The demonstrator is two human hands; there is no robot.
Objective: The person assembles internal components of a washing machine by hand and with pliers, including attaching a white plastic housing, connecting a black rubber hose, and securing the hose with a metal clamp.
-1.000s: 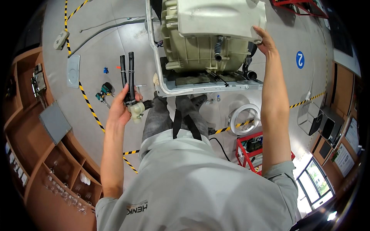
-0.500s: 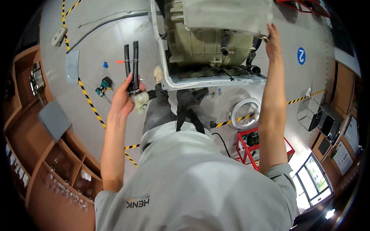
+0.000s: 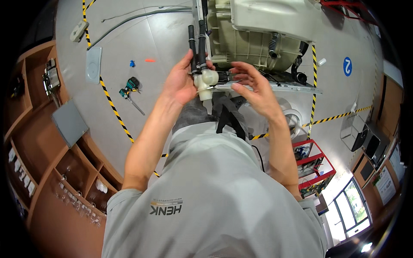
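fingers [image 3: 186, 59] of left hand [image 3: 177, 82] curled round black-hosed white fitting [image 3: 210, 78] | right hand [image 3: 260, 97] half-open beside it, contact unclear

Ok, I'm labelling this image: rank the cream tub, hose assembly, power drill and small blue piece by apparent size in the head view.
1. Cream tub
2. Hose assembly, in the left hand; nearness to the camera probably enlarges it
3. Power drill
4. Small blue piece
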